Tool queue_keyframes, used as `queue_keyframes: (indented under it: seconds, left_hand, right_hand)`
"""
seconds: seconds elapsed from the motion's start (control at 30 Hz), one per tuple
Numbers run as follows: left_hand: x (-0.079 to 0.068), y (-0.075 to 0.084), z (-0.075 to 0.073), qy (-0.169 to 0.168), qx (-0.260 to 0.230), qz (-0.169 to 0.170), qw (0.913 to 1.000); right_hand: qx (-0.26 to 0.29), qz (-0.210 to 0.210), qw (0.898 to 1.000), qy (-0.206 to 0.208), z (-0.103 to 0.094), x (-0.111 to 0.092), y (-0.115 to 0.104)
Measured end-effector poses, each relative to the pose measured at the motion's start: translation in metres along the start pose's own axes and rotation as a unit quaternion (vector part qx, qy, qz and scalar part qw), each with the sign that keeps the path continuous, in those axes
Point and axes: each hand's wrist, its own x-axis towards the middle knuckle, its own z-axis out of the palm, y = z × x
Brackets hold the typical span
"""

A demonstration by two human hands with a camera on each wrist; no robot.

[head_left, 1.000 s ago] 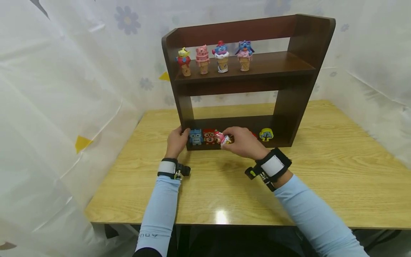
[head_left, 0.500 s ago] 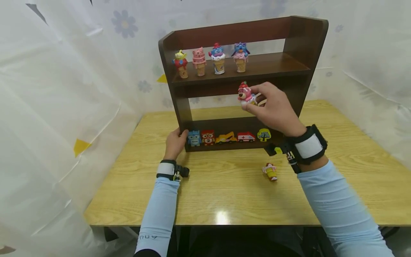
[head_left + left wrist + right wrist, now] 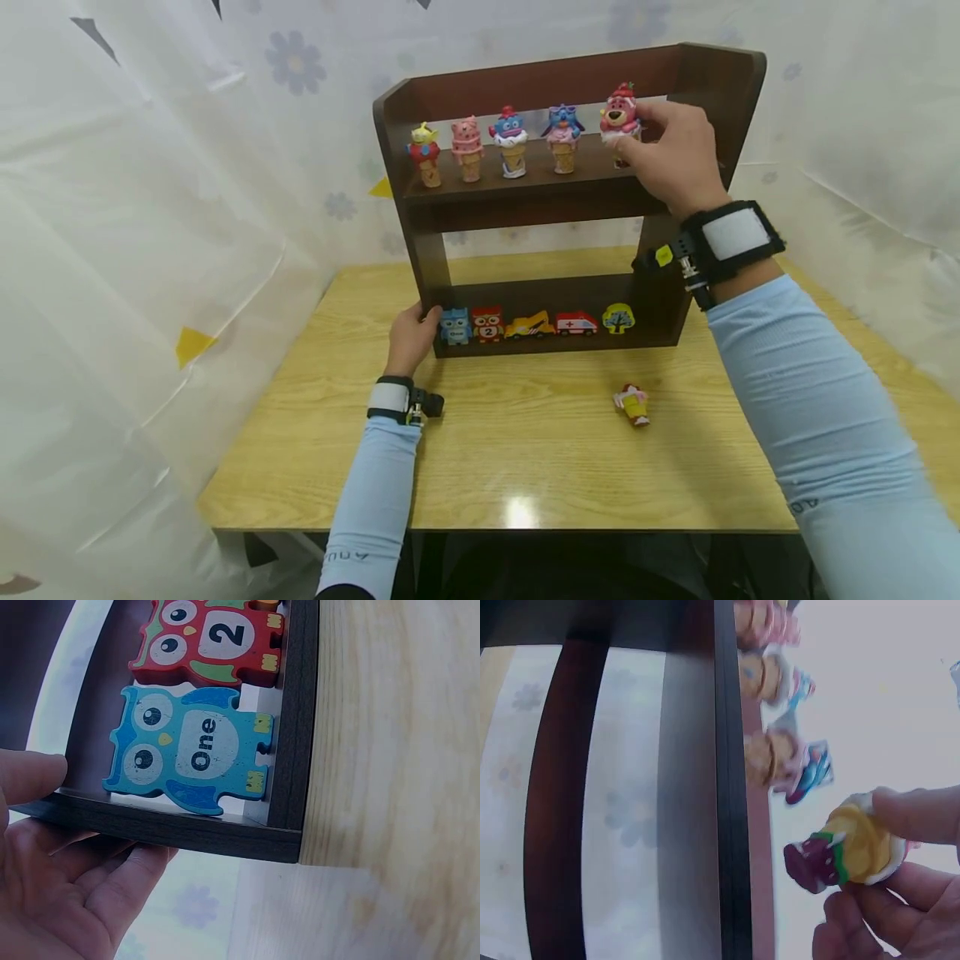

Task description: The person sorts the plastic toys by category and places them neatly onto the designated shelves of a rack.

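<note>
My right hand [image 3: 675, 154] pinches a pink bear ice-cream cone figurine [image 3: 619, 112] at the right of the upper shelf, bear upright and facing me. In the right wrist view the figurine's yellow cone [image 3: 859, 844] sits between thumb and fingers, its base by the shelf edge. Lower left, my left hand [image 3: 408, 340] grips the side panel [image 3: 172, 832] of the dark wooden shelf unit [image 3: 540, 87], thumb inside and fingers outside. Beside that thumb stands a blue owl block [image 3: 187, 750] marked "One". A similar cone figurine [image 3: 632, 405] lies on the table.
Several cone figurines, among them a blue-topped one [image 3: 562, 137], stand in a row on the upper shelf. Along the bottom shelf are a red owl [image 3: 487, 324], a yellow truck [image 3: 529, 325], an ambulance [image 3: 576, 323] and a tree [image 3: 618, 318]. The wooden table [image 3: 510, 450] extends forward.
My right hand has lifted the pink bear figurine from in front of the bottom shelf up and right to the upper shelf, turning it upright. The left hand has stayed on the side panel.
</note>
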Motion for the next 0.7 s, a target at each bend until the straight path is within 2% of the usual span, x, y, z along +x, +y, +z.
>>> queue_keyframes:
  seconds: [0.17, 0.27, 0.43, 0.7]
  left_hand:
    - [-0.002, -0.002, 0.0, -0.004, -0.012, 0.005, 0.9999]
    - [-0.002, -0.002, 0.001, -0.001, -0.013, 0.004, 0.9999]
    - [-0.003, -0.002, 0.001, -0.008, -0.007, -0.002, 0.9999]
    - [-0.002, -0.002, 0.0, -0.01, -0.015, 0.003, 0.9998]
  right_hand:
    - [0.002, 0.066, 0.997, -0.039, 0.001, 0.023, 0.002]
    - [-0.002, 0.08, 0.995, -0.057, 0.005, 0.03, 0.005]
    - [0.028, 0.106, 0.99, -0.086, 0.012, 0.035, 0.014]
    - [0.037, 0.092, 0.99, -0.099, 0.012, 0.037, 0.018]
